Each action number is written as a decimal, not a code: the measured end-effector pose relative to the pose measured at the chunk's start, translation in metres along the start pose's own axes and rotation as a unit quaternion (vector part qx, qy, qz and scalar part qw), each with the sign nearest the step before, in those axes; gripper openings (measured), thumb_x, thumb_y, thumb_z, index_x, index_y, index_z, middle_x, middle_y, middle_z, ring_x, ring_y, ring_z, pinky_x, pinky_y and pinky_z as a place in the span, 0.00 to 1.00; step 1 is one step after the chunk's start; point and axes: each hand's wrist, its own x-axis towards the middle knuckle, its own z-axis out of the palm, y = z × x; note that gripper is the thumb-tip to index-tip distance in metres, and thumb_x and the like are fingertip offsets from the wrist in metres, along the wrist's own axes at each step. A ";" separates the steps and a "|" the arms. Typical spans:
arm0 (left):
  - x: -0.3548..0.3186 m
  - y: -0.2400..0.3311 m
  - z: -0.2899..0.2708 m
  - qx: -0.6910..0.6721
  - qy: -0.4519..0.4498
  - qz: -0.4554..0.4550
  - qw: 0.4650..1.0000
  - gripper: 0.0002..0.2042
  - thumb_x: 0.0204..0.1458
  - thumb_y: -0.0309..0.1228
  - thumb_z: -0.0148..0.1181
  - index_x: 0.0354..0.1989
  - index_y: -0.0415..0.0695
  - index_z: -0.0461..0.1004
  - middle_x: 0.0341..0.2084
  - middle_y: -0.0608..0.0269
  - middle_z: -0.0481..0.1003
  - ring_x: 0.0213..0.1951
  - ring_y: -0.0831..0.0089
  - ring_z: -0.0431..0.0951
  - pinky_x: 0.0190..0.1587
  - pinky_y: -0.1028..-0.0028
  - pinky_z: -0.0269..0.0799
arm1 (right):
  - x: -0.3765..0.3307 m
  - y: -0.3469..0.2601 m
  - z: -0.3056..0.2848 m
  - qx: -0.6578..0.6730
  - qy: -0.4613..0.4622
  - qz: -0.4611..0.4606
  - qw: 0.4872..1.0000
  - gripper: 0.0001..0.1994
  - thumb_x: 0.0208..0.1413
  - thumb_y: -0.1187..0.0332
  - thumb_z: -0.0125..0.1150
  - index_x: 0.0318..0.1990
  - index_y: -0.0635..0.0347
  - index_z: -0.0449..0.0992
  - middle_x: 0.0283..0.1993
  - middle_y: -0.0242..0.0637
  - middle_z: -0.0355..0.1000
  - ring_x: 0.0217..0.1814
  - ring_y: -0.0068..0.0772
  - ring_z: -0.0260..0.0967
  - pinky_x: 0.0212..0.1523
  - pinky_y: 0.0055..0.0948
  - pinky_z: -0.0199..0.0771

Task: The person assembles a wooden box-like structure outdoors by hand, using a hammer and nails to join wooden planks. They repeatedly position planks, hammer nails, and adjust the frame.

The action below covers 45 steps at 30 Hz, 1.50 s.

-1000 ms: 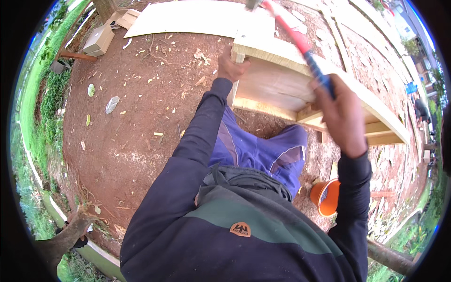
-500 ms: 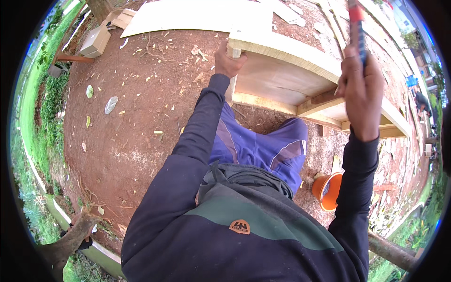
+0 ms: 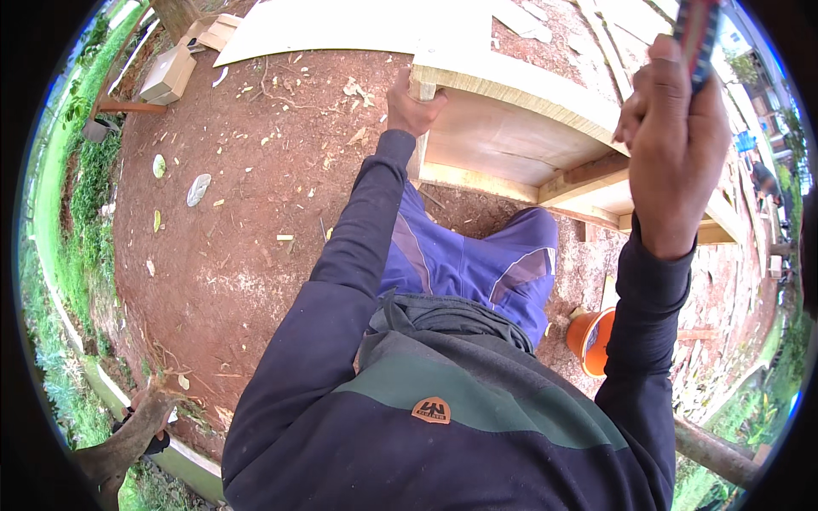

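A pale wooden frame (image 3: 520, 94) with plywood panels inside it stands just beyond my knees, running away to the right. My left hand (image 3: 414, 109) is closed around its left end, at the upper corner, thumb toward the inside. Raised over the frame's right part, my right hand (image 3: 680, 162) is wrapped around a tool with a red and dark patterned handle (image 3: 699, 43). The tool is blurred and runs out of view at the top, so its head is hidden. It touches nothing that I can see.
An orange bucket (image 3: 576, 341) stands on the ground by my right side. A large white board (image 3: 324, 30) lies beyond the frame. Far left are a cardboard box (image 3: 169, 75) and a tree trunk (image 3: 177, 17). Someone else (image 3: 763, 179) is at the far right edge.
My right hand and the tool have moved to the right and a little closer to the camera. My left hand keeps its hold on the wooden frame, which stays nearly in place.
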 end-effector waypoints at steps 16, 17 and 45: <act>-0.004 0.005 0.013 -0.002 -0.008 -0.034 0.999 0.20 0.45 0.28 0.71 0.46 0.35 0.73 0.36 0.50 0.83 0.40 0.68 0.85 0.45 0.68 0.80 | -0.055 0.070 0.009 -0.225 -0.253 0.047 0.940 0.14 0.67 0.65 0.57 0.34 0.68 0.66 0.21 0.60 0.70 0.22 0.60 0.73 0.22 0.49 0.68; -0.010 0.007 0.016 -0.013 -0.013 -0.034 0.999 0.20 0.45 0.28 0.71 0.46 0.35 0.73 0.36 0.50 0.83 0.40 0.69 0.85 0.45 0.68 0.80 | -0.074 0.093 0.016 -0.184 -0.297 0.108 0.931 0.15 0.66 0.65 0.58 0.33 0.69 0.66 0.23 0.65 0.69 0.29 0.73 0.70 0.26 0.57 0.66; 0.020 0.070 -0.032 -0.057 -0.003 -0.131 0.990 0.38 0.66 0.60 0.44 0.73 0.40 0.56 0.66 0.43 0.65 0.67 0.56 0.66 0.67 0.58 0.60 | -0.416 0.308 -0.089 -0.311 0.071 0.470 0.823 0.21 0.52 0.70 0.64 0.51 0.69 0.66 0.53 0.59 0.64 0.56 0.63 0.68 0.54 0.53 0.68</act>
